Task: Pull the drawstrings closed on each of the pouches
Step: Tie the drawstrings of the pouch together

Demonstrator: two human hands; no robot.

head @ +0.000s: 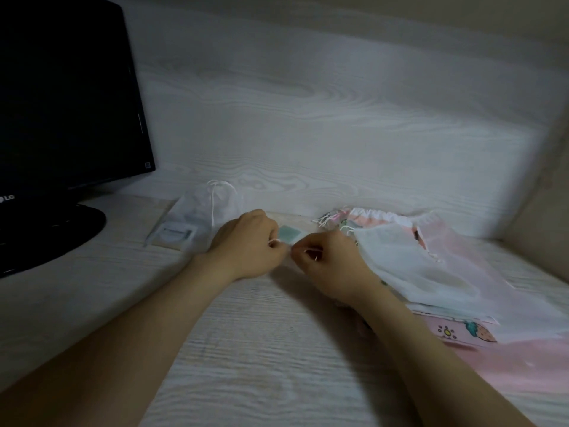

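Fingers of the left hand are curled in tight, pinching a thin white drawstring. The right hand does the same just across from them, its fingertips bent in on another bit of cord, so the two sets of fingertips nearly meet. Between and just behind those fingertips lies the small pouch they are working on. It is mostly hidden, with only a pale green patch showing, and I cannot tell whether its mouth is drawn shut. Beyond the left fingers, further back, a sheer white pouch lies flat with its neck gathered and its cord looped. Just right of the right fingers sprawls a heap of pouches, a sheer white one on top and pink printed cloth under it. All of it rests on a pale wood-grain desk. Well off to the left of the hands stands a black monitor
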